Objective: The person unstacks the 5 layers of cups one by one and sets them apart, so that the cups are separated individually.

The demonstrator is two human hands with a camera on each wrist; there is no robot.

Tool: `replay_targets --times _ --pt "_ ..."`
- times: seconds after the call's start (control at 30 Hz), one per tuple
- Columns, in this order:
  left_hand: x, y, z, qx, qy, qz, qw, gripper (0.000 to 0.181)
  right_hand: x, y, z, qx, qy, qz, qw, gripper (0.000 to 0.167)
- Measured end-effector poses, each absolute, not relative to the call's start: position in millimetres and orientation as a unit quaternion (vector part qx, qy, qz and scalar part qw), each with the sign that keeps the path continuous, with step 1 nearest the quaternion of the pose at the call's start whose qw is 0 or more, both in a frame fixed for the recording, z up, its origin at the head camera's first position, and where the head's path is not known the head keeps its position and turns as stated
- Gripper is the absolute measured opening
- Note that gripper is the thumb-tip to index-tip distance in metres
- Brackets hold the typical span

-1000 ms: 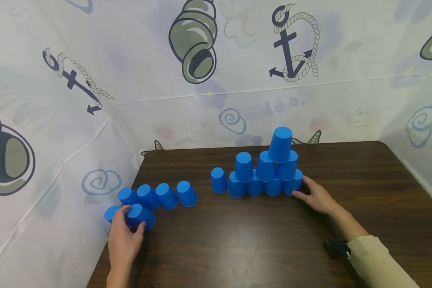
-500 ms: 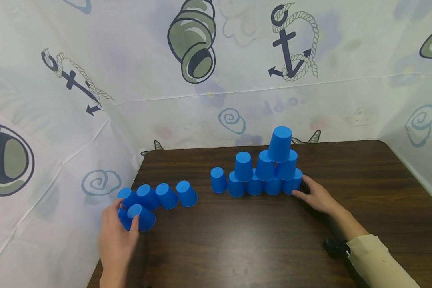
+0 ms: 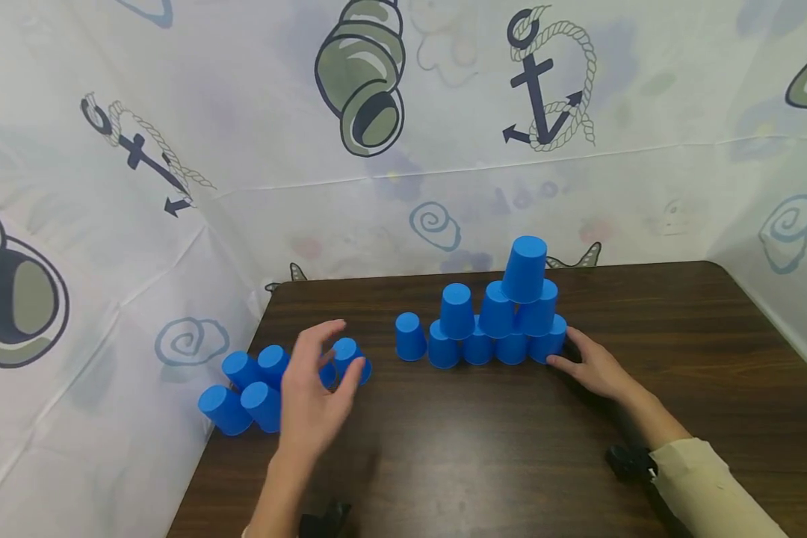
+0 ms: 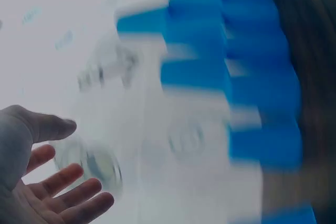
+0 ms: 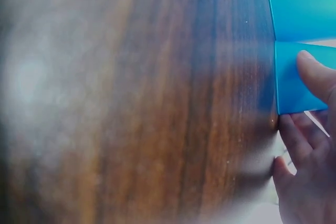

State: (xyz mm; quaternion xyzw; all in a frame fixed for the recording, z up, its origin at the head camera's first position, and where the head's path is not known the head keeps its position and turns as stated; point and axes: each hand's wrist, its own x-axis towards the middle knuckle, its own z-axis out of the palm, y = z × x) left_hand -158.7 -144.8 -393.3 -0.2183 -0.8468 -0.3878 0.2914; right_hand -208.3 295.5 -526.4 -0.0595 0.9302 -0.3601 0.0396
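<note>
Hovering left hand [image 3: 316, 400], right [image 3: 595, 368] seemingly gripping cup [image 3: 546, 343]

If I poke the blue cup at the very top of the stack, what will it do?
The top blue cup would probably tip or slide easily, since it perches wide end down on two other cups. Once fallen, it may roll in a curve, being round and tapered.

The left hand [image 3: 314, 396] is swinging right, leaving the near-left blue cup [image 3: 225, 411] uncovered. It's now partly hiding the left group's far row [image 3: 242, 370].
</note>
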Motion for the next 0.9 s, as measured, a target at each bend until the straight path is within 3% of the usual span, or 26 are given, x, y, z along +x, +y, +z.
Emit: replay_targets --times 0.17,0.3,0.6,0.9 --pt "-169 -72 -375 -0.33 -0.809 -0.424 0.237 0.056 -208 296 -526 -0.055 0.93 -0.361 0.039 0.079" --pt "-191 -26 -373 -0.366 -0.798 -0.426 0.218 0.056 -207 295 -526 -0.052 0.93 -0.362 0.045 0.081" --pt "-240 43 -373 -0.338 -0.826 -0.414 0.18 0.069 -210 295 -528 -0.046 0.928 -0.367 0.052 0.079" --pt "-255 67 -374 -0.331 -0.831 -0.419 0.154 0.067 -210 295 -526 -0.046 0.925 -0.373 0.053 0.078"
